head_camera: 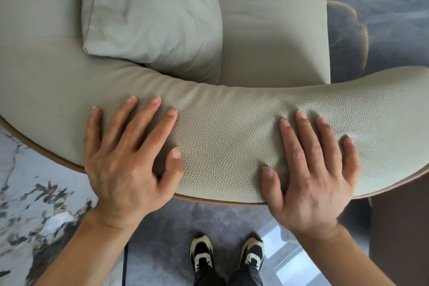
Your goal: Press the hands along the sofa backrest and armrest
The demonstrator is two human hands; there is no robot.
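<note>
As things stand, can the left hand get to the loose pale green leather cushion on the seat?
Probably yes: the left hand lies flat on the curved pale green leather backrest, and the cushion sits just beyond it, nothing between.

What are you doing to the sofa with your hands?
A person stands behind a pale green leather sofa and presses both palms flat on its curved padded backrest. The left hand and right hand lie spread apart, fingers open, holding nothing. The leather dents a little under the fingers. A loose cushion rests on the seat beyond.
</note>
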